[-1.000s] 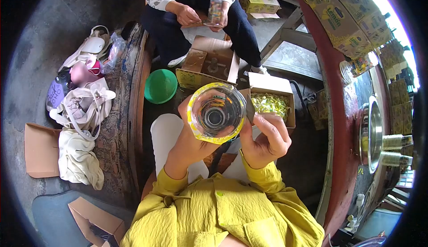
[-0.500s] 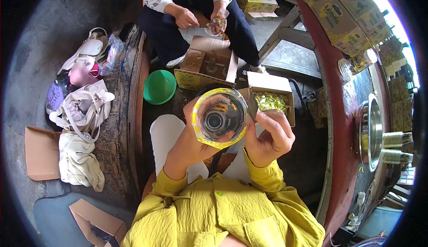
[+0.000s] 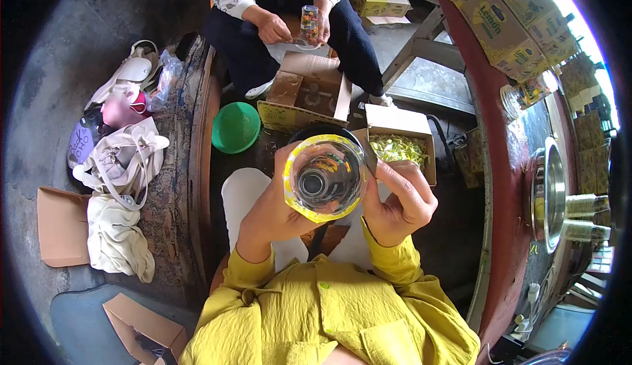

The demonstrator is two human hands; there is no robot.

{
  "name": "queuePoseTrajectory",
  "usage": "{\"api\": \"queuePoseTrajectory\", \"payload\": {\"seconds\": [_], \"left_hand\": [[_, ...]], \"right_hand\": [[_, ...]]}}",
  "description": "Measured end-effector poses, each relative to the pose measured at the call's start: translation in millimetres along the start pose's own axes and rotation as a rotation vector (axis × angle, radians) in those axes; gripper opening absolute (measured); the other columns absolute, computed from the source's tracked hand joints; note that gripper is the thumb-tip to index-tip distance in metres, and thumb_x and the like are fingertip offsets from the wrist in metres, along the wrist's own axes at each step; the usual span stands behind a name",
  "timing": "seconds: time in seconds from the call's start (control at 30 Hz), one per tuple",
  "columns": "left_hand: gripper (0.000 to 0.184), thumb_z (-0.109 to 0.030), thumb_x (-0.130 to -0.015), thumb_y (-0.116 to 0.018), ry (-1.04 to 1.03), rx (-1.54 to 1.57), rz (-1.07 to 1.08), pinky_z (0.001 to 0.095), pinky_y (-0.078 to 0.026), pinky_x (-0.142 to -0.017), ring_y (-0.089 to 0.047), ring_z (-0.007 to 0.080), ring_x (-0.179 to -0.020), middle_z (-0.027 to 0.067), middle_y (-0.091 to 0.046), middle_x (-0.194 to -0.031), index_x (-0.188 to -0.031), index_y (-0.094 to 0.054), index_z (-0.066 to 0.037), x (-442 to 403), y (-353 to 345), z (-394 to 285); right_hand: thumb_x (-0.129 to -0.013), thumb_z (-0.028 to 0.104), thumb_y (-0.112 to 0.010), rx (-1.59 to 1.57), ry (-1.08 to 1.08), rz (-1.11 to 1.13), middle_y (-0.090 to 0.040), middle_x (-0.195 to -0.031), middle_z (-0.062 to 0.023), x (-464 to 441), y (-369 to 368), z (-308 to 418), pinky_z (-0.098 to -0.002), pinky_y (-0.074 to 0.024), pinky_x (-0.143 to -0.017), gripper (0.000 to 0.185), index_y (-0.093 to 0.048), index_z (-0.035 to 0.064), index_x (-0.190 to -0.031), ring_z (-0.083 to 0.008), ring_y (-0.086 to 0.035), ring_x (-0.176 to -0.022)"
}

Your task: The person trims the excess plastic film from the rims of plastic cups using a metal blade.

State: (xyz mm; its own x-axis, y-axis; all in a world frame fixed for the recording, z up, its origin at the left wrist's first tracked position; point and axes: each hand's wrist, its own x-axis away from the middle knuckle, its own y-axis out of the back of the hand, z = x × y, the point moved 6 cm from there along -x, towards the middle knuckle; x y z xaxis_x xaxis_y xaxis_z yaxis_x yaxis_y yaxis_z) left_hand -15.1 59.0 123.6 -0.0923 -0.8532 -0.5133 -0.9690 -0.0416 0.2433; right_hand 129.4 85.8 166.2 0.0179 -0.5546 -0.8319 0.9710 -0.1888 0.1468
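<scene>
A clear jar [image 3: 332, 197] with a yellow rim faces me, its round mouth toward my eyes. Wrapped around its left side is my left hand [image 3: 266, 210], closed on it. My right hand [image 3: 401, 204] pinches a thin flat metal blade, apparently a knife [image 3: 370, 157], between thumb and fingers. The blade lies along the right edge of the yellow rim; its handle is hidden in my fingers. Just beyond the jar, yellow-green shreds [image 3: 398, 149] fill an open carton [image 3: 400, 121].
Opposite me, a seated person's hands [image 3: 275, 28] hold a colourful clear jar [image 3: 309, 24] and a thin tool. Between us stand a green basin [image 3: 236, 128] and a cardboard box [image 3: 306, 98] with clear items inside. At right, a red-edged counter [image 3: 503, 233] carries a metal bowl [image 3: 556, 194].
The jar in my left hand has tipped slightly and its rim has shifted a little downward. The other person's jar has turned upright. My right hand has barely moved.
</scene>
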Motion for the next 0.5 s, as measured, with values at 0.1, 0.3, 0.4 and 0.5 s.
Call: {"api": "queuePoseTrajectory", "payload": {"seconds": [0.1,0.3,0.4,0.5], "left_hand": [[0.071,-0.013,-0.068,-0.072,-0.034,0.029,-0.019,0.0315,-0.039,-0.089,-0.047,0.0218,-0.105,0.0121,-0.041,-0.115,-0.122,-0.026,-0.001,0.3,-0.3,0.5],[0.07,-0.013,-0.068,-0.072,-0.03,0.113,0.028,0.0305,-0.04,-0.088,-0.047,0.0207,-0.105,0.0117,-0.04,-0.115,-0.122,-0.029,-0.001,0.5,0.4,1.7],[0.07,-0.015,-0.068,-0.073,-0.029,0.165,0.074,0.0303,-0.04,-0.088,-0.047,0.0196,-0.105,0.0114,-0.04,-0.116,-0.121,-0.031,-0.001,0.6,-1.7,0.5],[0.07,-0.015,-0.067,-0.073,0.016,0.229,0.061,0.0302,-0.039,-0.089,-0.046,0.0182,-0.106,0.0108,-0.04,-0.117,-0.121,-0.033,-0.001,-0.8,-2.2,1.9]], "right_hand": [[-0.055,-0.013,-0.065,0.018,0.005,0.002,-0.056,-0.06,-0.0068,0.3,0.0,0.1,-0.0223,-0.0425,-0.048,0.029,-0.066,0.0005,-0.081,-0.0153,-0.054,-0.052],[-0.055,-0.013,-0.064,0.027,0.011,0.04,-0.056,-0.06,-0.0065,0.1,-2.6,-2.5,-0.0222,-0.042,-0.047,0.029,-0.067,0.0012,-0.081,-0.0146,-0.054,-0.051],[-0.056,-0.013,-0.064,-0.003,-0.002,0.063,-0.056,-0.06,-0.007,-2.6,-2.5,-4.5,-0.0221,-0.0421,-0.047,0.028,-0.066,0.001,-0.081,-0.0146,-0.054,-0.051],[-0.057,-0.012,-0.065,-0.027,-0.022,0.058,-0.057,-0.061,-0.0076,-3.0,-2.3,-6.5,-0.0218,-0.0423,-0.047,0.028,-0.066,0.0007,-0.082,-0.0144,-0.055,-0.051]]}}
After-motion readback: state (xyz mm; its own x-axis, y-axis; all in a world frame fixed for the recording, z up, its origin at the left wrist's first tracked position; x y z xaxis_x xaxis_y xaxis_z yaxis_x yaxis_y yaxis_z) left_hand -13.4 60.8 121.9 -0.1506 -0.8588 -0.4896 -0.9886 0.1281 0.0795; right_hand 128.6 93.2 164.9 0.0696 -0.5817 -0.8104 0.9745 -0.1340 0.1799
